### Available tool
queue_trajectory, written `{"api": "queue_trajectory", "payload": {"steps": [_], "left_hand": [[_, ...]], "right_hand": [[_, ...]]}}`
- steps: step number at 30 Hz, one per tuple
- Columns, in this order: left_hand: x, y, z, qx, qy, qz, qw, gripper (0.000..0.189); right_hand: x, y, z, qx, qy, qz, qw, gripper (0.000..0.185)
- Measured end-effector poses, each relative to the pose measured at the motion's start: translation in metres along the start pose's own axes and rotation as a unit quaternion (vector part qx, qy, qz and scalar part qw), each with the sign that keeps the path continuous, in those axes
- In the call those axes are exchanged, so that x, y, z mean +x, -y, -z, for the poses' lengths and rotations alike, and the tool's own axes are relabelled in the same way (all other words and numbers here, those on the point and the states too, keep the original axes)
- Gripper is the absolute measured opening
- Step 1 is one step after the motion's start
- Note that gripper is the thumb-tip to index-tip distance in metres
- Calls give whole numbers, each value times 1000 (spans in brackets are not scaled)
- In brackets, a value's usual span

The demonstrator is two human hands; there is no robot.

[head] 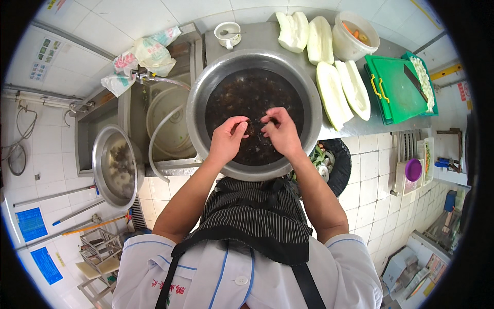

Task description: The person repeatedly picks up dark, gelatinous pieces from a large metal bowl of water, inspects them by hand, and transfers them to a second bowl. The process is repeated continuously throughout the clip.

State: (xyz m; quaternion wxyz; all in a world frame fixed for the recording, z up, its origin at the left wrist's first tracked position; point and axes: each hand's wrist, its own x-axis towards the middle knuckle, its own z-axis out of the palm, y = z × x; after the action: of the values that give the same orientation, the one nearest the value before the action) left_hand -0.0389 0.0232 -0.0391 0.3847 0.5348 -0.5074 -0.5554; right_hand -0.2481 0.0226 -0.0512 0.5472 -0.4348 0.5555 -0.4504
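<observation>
A wide metal basin [196, 112] in front of me holds dark brown liquid with many dark, soft pieces [247, 90], perhaps soaked fungus. Over the near half of the basin, my left hand [229, 137] pinches a dark brown piece [250, 128] between thumb and fingers. Just to its right is my right hand [283, 131], its fingers curled around a small dark bit [274, 121] that is mostly hidden. The two hands are apart, close above the liquid.
On the left, a metal bowl [99, 170] with soaking pieces stands by the sink, where a hose [155, 145] hangs over a round tub [154, 112]. Peeled melon halves [328, 92], a bucket with carrots [343, 42] and a knife [415, 81] on green cutting boards [401, 102] lie right. Below sits a black-lined scrap bin [342, 166].
</observation>
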Motion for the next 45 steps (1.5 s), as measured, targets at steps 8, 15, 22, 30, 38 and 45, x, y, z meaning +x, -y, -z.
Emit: {"api": "queue_trajectory", "payload": {"steps": [8, 15, 22, 30, 38, 45], "left_hand": [[-4, 29, 6, -47, 90, 73, 992, 31], [-31, 38, 8, 161, 146, 122, 968, 20], [-33, 59, 8, 123, 149, 194, 962, 20], [-23, 83, 3, 9, 103, 263, 959, 21], [24, 81, 44, 358, 73, 87, 927, 36], [89, 93, 63, 451, 34, 38, 891, 40]], "right_hand": [[-19, -5, -18, -298, 69, 190, 933, 53], [-41, -44, -19, -382, 195, 121, 895, 32], [-41, -51, -18, -395, 243, 80, 882, 30], [-24, -78, -21, -344, 189, 36, 919, 26], [-3, -88, 9, -494, -37, 64, 866, 40], [-12, -59, 13, -618, -1, 146, 773, 70]]}}
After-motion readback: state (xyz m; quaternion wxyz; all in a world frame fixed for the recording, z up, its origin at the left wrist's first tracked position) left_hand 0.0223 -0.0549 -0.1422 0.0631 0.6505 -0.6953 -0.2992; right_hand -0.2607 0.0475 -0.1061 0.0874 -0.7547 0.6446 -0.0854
